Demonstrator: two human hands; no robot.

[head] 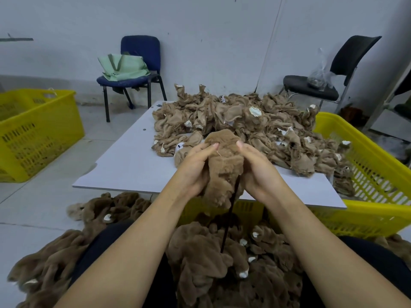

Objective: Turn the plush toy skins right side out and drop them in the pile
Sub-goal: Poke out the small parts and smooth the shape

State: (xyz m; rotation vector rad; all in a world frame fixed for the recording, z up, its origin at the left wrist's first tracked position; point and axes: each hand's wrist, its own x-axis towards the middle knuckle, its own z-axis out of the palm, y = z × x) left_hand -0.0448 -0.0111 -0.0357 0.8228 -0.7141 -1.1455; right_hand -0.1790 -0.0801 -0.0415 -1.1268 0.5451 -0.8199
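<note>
We sit in a small toy-making workshop: a heap of unturned plush skins point(244, 123) at twelve o'clock on our white worktable point(124, 165), a furry pile point(200, 263) at six, a yellow crate point(40, 134) at nine, another crate point(367, 174) at three, bare wall point(211, 30) behind.

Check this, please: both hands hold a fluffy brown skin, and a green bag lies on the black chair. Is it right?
No. The head view shows the green bag on the blue chair; the rest is right.

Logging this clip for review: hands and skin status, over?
Left hand and right hand grip one fur-side-out plush skin over the table edge. Dark rod sticks out beneath it. Finished pile below; rod alone between.
</note>
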